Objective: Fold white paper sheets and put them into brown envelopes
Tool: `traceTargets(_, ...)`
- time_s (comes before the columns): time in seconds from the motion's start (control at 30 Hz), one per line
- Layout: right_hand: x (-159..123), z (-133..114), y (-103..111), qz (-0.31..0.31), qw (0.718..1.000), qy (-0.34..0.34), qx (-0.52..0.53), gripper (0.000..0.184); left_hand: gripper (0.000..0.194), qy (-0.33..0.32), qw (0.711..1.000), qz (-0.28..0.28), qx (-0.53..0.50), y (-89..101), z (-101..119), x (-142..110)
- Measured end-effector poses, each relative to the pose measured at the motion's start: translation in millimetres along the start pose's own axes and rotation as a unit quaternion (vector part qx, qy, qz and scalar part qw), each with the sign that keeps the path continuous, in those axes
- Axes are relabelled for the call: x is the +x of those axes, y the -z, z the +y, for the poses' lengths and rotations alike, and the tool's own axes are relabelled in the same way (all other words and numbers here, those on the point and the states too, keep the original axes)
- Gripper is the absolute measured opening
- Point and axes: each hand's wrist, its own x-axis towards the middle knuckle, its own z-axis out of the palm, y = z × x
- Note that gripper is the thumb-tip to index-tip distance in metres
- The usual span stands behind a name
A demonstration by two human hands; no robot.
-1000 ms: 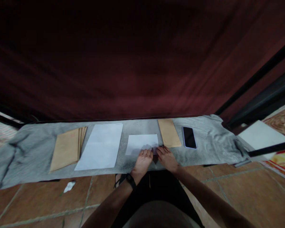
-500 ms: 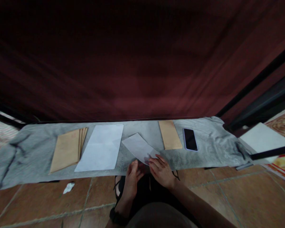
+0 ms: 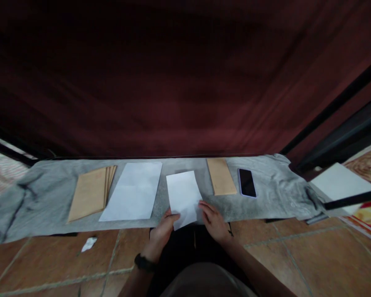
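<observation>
A small white sheet of paper (image 3: 184, 194), about half the size of the one beside it, lies at a slight tilt over the cloth's front edge. My left hand (image 3: 163, 231) grips its lower left edge, thumb on top and fingers underneath. At its right edge is my right hand (image 3: 214, 222), fingers close together and fingertips on the paper; the thumb is hidden. To the left lies a larger sheet of white paper (image 3: 132, 192). Further left are several brown envelopes (image 3: 88, 194), fanned in an overlapping stack. A single brown envelope (image 3: 222, 177) lies right of the small sheet.
A phone (image 3: 247, 182) with a dark screen lies right of the single envelope. Grey cloth (image 3: 275, 194) covers the narrow surface, wrinkled at both ends. A dark red curtain (image 3: 185, 103) hangs behind. Crumpled white paper (image 3: 89, 244) is on the tiled floor.
The small sheet has turned more upright and come nearer to me. My left hand, empty before, has taken its lower left edge. My right hand has shifted slightly right, to the sheet's side.
</observation>
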Motion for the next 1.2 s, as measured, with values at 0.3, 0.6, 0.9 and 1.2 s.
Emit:
traceTargets(0.3, -8.4, 15.0, 2.3, -0.087, 0.987, 0.097, -0.091, 0.076, 0.049, 0.042, 0.996, -0.072, -0.041, 15.1, 5.3, 29.6)
traceTargets(0.6, -2.4, 23.6, -9.4, -0.114, 0.977, 0.117, -0.134, 0.053, 0.036, -0.039, 0.980, 0.020, 0.194, 12.5, 0.5, 33.4)
traceTargets(0.9, -3.8, 29.6, -14.9, -0.120, 0.981, 0.111, -0.107, 0.050, 0.046, -0.317, 0.775, 0.026, 0.546, -41.4, -3.3, 36.1)
traceTargets(1.2, -5.8, 31.8, -21.9, -0.095, 0.980, 0.110, -0.133, 0.052, 0.049, -0.346, 0.716, 0.003, 0.606, -52.8, -15.2, 88.1)
